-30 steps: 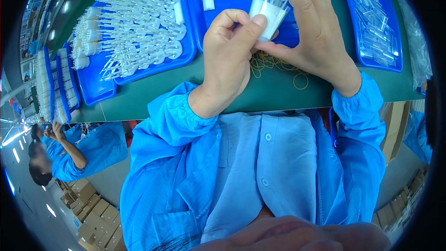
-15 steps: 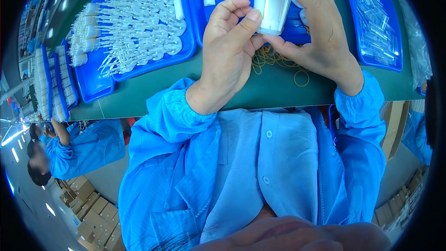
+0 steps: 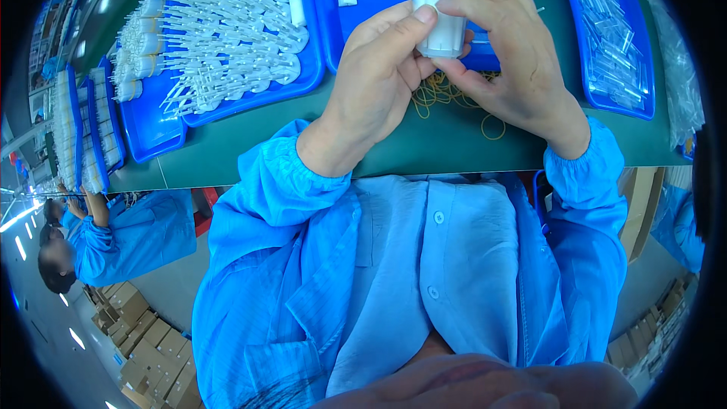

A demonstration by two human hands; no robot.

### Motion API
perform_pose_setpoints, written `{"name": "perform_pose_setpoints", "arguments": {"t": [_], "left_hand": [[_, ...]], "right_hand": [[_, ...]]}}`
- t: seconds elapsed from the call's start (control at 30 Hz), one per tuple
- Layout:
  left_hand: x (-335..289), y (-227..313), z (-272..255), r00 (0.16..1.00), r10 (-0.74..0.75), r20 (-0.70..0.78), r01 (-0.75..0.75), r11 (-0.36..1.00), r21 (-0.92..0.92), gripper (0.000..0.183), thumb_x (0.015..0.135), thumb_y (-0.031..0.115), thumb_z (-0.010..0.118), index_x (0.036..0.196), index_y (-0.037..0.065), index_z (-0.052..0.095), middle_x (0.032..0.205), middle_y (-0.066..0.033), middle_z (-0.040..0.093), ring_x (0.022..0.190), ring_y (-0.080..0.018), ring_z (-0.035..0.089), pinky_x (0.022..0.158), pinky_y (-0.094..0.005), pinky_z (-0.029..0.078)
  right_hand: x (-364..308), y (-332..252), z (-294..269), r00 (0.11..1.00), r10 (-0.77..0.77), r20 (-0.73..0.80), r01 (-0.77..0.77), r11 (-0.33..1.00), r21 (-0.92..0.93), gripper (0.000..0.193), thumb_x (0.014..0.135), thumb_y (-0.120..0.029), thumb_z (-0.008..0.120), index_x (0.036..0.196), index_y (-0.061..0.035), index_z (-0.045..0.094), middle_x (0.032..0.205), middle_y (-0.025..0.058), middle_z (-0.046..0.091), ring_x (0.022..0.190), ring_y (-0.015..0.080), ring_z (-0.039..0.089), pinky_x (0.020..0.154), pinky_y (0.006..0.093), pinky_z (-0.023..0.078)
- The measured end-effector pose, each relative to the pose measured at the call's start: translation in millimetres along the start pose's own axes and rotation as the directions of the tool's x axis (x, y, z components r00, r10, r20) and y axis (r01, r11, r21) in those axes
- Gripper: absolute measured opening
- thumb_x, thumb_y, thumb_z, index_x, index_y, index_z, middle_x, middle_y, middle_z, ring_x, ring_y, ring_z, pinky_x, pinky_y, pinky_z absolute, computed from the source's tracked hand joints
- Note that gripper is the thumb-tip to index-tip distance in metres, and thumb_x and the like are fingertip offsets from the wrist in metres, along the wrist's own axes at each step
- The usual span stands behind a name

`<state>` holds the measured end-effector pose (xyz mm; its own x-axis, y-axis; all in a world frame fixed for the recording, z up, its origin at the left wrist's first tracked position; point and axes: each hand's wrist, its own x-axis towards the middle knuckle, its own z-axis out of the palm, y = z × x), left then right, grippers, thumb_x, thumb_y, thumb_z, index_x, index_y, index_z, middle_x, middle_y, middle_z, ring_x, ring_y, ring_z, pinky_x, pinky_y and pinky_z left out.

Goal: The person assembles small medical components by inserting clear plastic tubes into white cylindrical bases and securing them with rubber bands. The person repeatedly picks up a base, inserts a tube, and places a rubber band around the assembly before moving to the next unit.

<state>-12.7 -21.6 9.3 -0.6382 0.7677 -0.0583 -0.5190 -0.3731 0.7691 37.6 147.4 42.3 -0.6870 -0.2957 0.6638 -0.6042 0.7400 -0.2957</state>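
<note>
Two hands raised, left hand (image 3: 379,68), right hand (image 3: 507,53), gripping white bundle (image 3: 441,26)

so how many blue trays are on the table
At least 5: one heaped with white parts, one behind the hands, one at right, two narrow ones at far left. More may be hidden.

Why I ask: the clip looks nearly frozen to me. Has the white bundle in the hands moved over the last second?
Yes, slightly. The white bundle has risen toward the far blue tray, further from the yellow rubber bands on the green mat.
</note>
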Motion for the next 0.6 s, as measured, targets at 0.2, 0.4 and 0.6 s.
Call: {"name": "perform_pose_setpoints", "arguments": {"t": [0.2,0.4,0.6], "left_hand": [[-2.9,5.3,1.3,0.999,-0.025,-0.048,0.02,0.994,-0.107,0.042,0.1,0.025,0.039,0.125,-0.008,0.049,0.121,-0.0222,0.057,0.11,-0.0322,0.059,0.093,-0.042,0.049],[-7.7,6.4,4.0,0.999,0.044,0.028,-0.046,0.998,0.05,0.032,0.089,0.014,0.061,0.116,-0.002,0.053,0.107,-0.0123,0.06,0.096,-0.021,0.061,0.081,-0.033,0.052],[-14.4,4.6,0.4,0.966,0.259,-0.014,-0.237,0.904,0.356,0.038,0.077,-0.006,0.071,0.108,0.005,0.053,0.098,-0.0049,0.058,0.088,-0.0142,0.06,0.076,-0.0274,0.05]], "right_hand": [[-3.7,11.4,0.9,0.983,-0.038,-0.18,0.013,0.99,-0.138,0.068,0.065,-0.019,0.084,0.123,0.0004,0.052,0.117,0.0191,0.057,0.107,0.0375,0.055,0.095,0.0439,0.043],[-0.4,5.9,-17.8,0.964,-0.144,-0.223,0.094,0.971,-0.22,0.043,0.07,-0.019,0.081,0.104,0.0016,0.064,0.098,0.0148,0.064,0.091,0.034,0.059,0.082,0.0388,0.048],[-31.6,-8.9,-56.9,0.988,0.028,-0.149,-0.07,0.955,-0.287,0.021,0.08,-0.001,0.068,0.101,-0.0013,0.067,0.097,0.0116,0.067,0.083,0.0247,0.064,0.075,0.0317,0.051]]}}
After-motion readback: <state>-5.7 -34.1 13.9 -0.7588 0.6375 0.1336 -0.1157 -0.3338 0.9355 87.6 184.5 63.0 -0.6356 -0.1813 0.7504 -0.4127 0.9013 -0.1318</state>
